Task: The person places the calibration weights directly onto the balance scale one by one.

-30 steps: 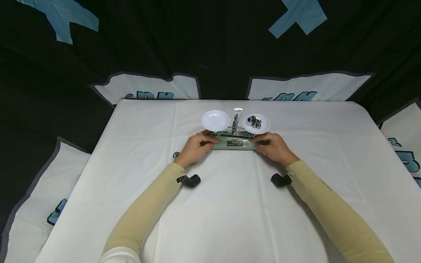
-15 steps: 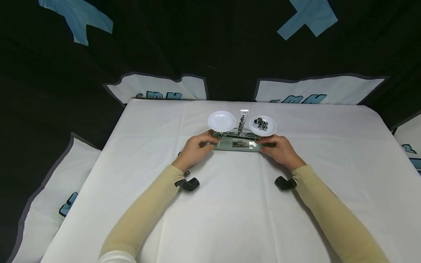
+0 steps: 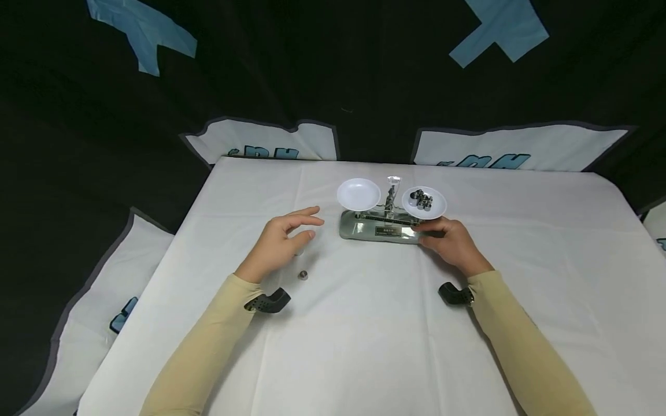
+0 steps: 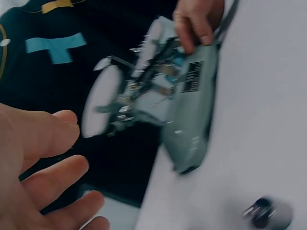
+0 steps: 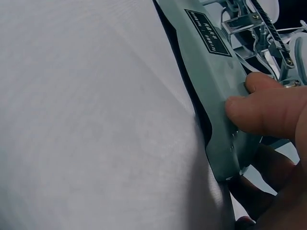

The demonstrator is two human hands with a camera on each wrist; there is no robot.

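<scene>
A balance scale (image 3: 385, 232) with a grey-green base and a dark label stands near the far side of the white table. Its left white pan (image 3: 359, 195) is bare; its right pan (image 3: 441, 208) bears several small shiny metal pieces (image 3: 422, 200). My right hand (image 3: 451, 242) grips the base's right end; in the right wrist view the thumb (image 5: 256, 115) lies on its front face. Left of the scale, my left hand (image 3: 276, 240) is apart from it, fingers extended and holding nothing. A small metal piece (image 3: 303, 275) lies near that hand; another is mostly hidden beneath it.
The white-covered table (image 3: 364, 335) ends at a far edge just behind the scale. Beyond it hangs a dark curtain (image 3: 312, 69) with light-blue tape crosses. White panels with blue lettering (image 3: 494, 160) show below the curtain.
My left hand has let go of the scale's left end and moved left, away from it. The right hand keeps its grip. The head view has shifted, moving the scene rightward.
</scene>
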